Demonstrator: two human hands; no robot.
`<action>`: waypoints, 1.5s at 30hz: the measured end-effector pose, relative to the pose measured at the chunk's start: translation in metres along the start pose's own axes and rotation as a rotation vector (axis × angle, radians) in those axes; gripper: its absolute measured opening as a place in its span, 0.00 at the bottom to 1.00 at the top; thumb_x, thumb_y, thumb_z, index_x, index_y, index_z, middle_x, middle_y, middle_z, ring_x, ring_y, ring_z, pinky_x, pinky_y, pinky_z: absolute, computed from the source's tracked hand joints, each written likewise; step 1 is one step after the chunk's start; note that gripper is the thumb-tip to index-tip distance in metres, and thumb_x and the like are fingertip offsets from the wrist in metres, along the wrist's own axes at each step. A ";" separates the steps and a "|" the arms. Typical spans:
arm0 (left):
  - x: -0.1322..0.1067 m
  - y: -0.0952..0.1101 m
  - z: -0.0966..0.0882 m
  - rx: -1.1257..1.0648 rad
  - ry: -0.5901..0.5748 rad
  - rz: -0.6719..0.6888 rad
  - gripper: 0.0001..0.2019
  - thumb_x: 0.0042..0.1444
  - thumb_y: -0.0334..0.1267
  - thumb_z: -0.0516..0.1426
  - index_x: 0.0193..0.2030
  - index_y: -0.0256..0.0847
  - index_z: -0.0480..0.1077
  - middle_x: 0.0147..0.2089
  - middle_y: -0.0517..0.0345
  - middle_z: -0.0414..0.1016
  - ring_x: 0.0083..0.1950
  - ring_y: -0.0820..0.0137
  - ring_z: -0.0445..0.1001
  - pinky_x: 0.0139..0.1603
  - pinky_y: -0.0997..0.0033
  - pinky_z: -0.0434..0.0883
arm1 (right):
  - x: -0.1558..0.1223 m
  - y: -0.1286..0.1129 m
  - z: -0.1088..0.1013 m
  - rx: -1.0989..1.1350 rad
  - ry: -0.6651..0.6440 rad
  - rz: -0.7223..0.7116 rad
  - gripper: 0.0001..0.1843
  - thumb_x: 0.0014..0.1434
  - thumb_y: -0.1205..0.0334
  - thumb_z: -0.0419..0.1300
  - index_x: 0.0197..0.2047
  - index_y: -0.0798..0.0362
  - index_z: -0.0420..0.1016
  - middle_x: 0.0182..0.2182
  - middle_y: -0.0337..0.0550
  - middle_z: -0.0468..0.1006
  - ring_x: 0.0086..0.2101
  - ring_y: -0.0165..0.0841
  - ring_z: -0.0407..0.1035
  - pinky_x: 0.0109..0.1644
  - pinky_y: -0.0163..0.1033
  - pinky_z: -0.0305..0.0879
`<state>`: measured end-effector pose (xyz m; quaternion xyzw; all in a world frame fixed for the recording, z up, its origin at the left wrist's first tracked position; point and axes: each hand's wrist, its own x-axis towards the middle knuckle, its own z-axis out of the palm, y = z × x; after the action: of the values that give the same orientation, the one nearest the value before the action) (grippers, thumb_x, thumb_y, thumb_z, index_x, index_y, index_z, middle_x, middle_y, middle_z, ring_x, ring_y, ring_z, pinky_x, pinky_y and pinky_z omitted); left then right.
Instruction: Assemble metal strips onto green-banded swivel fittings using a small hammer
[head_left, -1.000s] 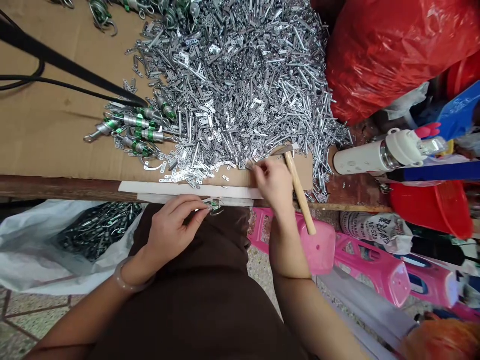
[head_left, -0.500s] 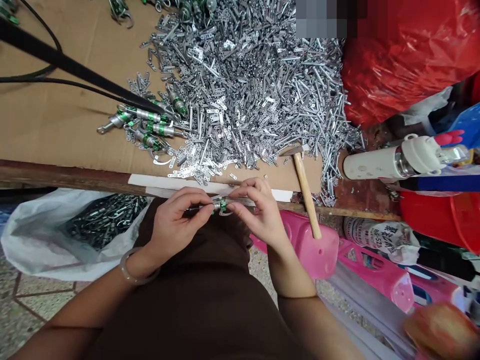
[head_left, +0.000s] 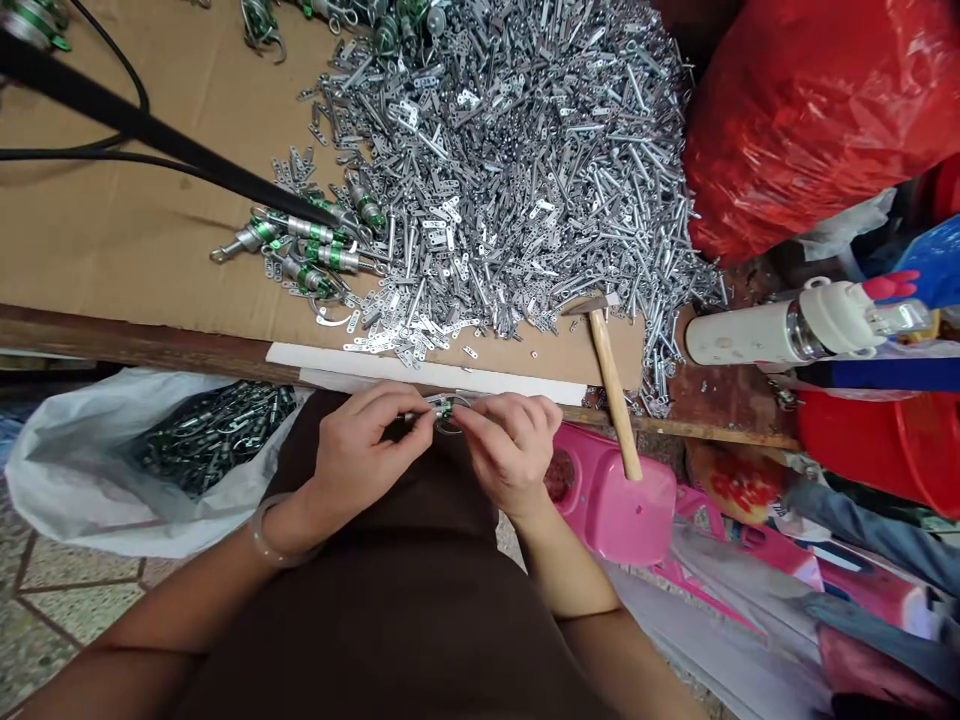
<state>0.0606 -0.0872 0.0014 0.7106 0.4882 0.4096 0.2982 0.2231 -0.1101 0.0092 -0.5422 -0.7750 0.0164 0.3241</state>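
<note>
My left hand (head_left: pixel 371 440) pinches a small silver-and-green metal fitting (head_left: pixel 444 411) between thumb and fingers, just in front of the table edge. At its other end the fingertips of my right hand (head_left: pixel 514 440) are closed on it, where a thin curved hook shows. The fingers cover much of the fitting. Beyond my hands a large heap of small silver links and pins (head_left: pixel 510 180) spreads over cardboard. Left of the heap lie several larger green-and-silver fittings (head_left: pixel 330 255). A wooden-handled hammer (head_left: pixel 616 400) overhangs the table edge to the right of my hands.
An open white sack (head_left: pixel 67 480) of dark green metal pieces stands below the table at left. A black strap (head_left: pixel 187 150) crosses the upper left. At right are a red plastic bag (head_left: pixel 810 130), a white bottle (head_left: pixel 742 332) and a pink stool (head_left: pixel 637 510).
My right hand has turned and its fingers have curled in closer to the fitting. My left hand has shifted slightly right. A blurred reddish-tan shape at lower right is now farther up, beside the table.
</note>
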 end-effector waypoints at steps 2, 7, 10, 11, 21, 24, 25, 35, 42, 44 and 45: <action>0.000 -0.001 0.001 0.031 -0.022 0.045 0.02 0.53 0.29 0.57 0.31 0.38 0.69 0.32 0.59 0.74 0.35 0.74 0.73 0.39 0.75 0.71 | 0.000 0.002 0.000 0.027 -0.038 0.009 0.09 0.59 0.68 0.56 0.40 0.44 0.73 0.31 0.37 0.76 0.34 0.30 0.68 0.43 0.41 0.53; -0.001 -0.005 0.003 0.076 -0.045 0.153 0.02 0.54 0.30 0.56 0.31 0.39 0.69 0.31 0.59 0.75 0.36 0.73 0.74 0.45 0.70 0.72 | 0.003 0.003 -0.002 0.116 -0.316 0.137 0.07 0.61 0.64 0.52 0.39 0.48 0.71 0.33 0.39 0.76 0.35 0.33 0.66 0.44 0.42 0.53; -0.004 -0.015 0.004 0.116 -0.059 0.258 0.02 0.55 0.30 0.56 0.34 0.40 0.70 0.32 0.60 0.76 0.36 0.73 0.74 0.52 0.64 0.71 | 0.005 0.004 -0.003 0.143 -0.426 0.231 0.06 0.60 0.66 0.52 0.35 0.50 0.70 0.32 0.39 0.75 0.35 0.33 0.64 0.46 0.43 0.52; -0.005 -0.020 0.005 0.154 -0.078 0.313 0.03 0.55 0.30 0.56 0.37 0.40 0.70 0.33 0.60 0.76 0.37 0.73 0.74 0.54 0.62 0.69 | 0.006 0.004 -0.002 0.153 -0.455 0.270 0.05 0.60 0.66 0.53 0.35 0.50 0.70 0.31 0.38 0.75 0.35 0.33 0.64 0.46 0.43 0.51; -0.005 -0.041 0.011 0.485 -0.191 0.466 0.13 0.56 0.32 0.56 0.48 0.47 0.68 0.42 0.58 0.76 0.49 0.63 0.70 0.63 0.42 0.56 | 0.018 0.019 0.010 0.132 -0.555 0.509 0.03 0.55 0.60 0.60 0.33 0.49 0.73 0.34 0.39 0.76 0.39 0.36 0.63 0.45 0.43 0.48; -0.003 -0.025 0.011 0.509 -0.201 0.359 0.12 0.55 0.31 0.55 0.46 0.44 0.70 0.40 0.55 0.75 0.48 0.60 0.69 0.61 0.38 0.56 | 0.031 0.030 0.008 0.140 -0.528 0.542 0.06 0.55 0.57 0.59 0.35 0.49 0.72 0.36 0.40 0.75 0.39 0.36 0.63 0.44 0.43 0.49; -0.003 -0.021 0.011 0.506 -0.207 0.333 0.12 0.55 0.31 0.55 0.46 0.45 0.70 0.39 0.56 0.75 0.47 0.60 0.68 0.61 0.38 0.56 | 0.037 0.034 0.009 0.120 -0.480 0.556 0.06 0.56 0.57 0.58 0.35 0.49 0.71 0.35 0.40 0.75 0.40 0.37 0.63 0.44 0.43 0.49; -0.001 -0.022 0.008 0.394 -0.227 0.234 0.11 0.56 0.32 0.55 0.45 0.47 0.71 0.37 0.59 0.75 0.44 0.63 0.68 0.59 0.44 0.61 | 0.047 0.055 0.024 -0.008 -0.261 0.489 0.09 0.61 0.59 0.51 0.34 0.48 0.72 0.34 0.41 0.74 0.41 0.37 0.63 0.45 0.43 0.53; -0.001 -0.027 0.005 0.323 -0.098 0.300 0.04 0.54 0.32 0.58 0.35 0.46 0.72 0.35 0.63 0.78 0.43 0.66 0.72 0.57 0.50 0.64 | 0.018 0.020 -0.003 0.378 -0.350 0.391 0.09 0.62 0.62 0.51 0.38 0.48 0.72 0.34 0.40 0.76 0.37 0.34 0.67 0.42 0.40 0.62; -0.002 -0.027 0.005 0.339 -0.093 0.326 0.04 0.54 0.32 0.58 0.36 0.45 0.72 0.36 0.62 0.78 0.43 0.65 0.73 0.57 0.49 0.65 | 0.012 0.014 0.001 0.351 -0.357 0.354 0.09 0.61 0.64 0.52 0.38 0.48 0.73 0.33 0.40 0.76 0.36 0.33 0.67 0.42 0.40 0.61; -0.002 -0.027 0.005 0.345 -0.097 0.328 0.05 0.54 0.32 0.58 0.36 0.45 0.72 0.36 0.62 0.78 0.43 0.65 0.73 0.57 0.48 0.64 | 0.010 0.013 0.005 0.320 -0.359 0.329 0.09 0.61 0.64 0.52 0.37 0.48 0.74 0.32 0.40 0.76 0.37 0.33 0.67 0.43 0.41 0.60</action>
<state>0.0519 -0.0802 -0.0242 0.8397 0.4140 0.3284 0.1251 0.2291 -0.0945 0.0053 -0.5909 -0.7092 0.2865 0.2565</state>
